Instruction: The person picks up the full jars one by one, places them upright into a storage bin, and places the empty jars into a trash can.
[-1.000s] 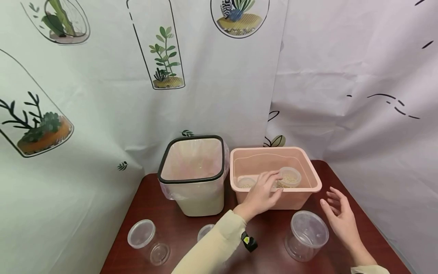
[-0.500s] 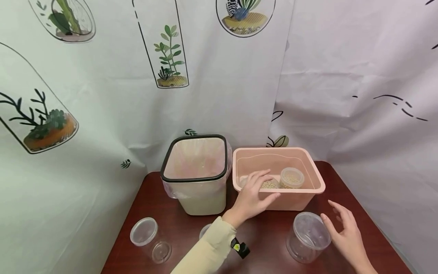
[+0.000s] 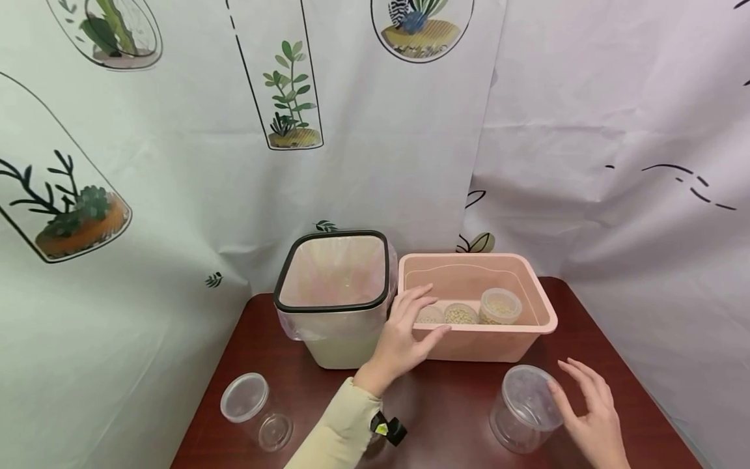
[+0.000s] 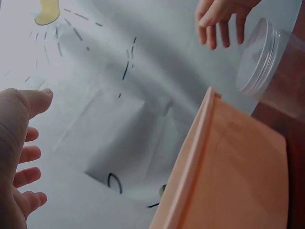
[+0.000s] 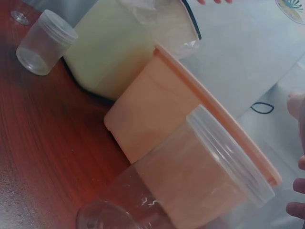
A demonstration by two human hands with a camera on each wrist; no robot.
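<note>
1. A pale, wrinkled sheet (image 3: 381,176) covers the far side and both left and right sides, tinted greenish at left and lilac at right.
2. Printed on it: a leafy plant (image 3: 290,91) in a tall bottle outline, far; a terrarium (image 3: 82,215) with orange soil, left; dashed black lines (image 3: 674,172), right.
3. A glossy, dark reddish-brown desk (image 3: 454,404) with rounded far corners reflects soft light near its middle.

No text, label, brand or number can be read anywhere.
</note>
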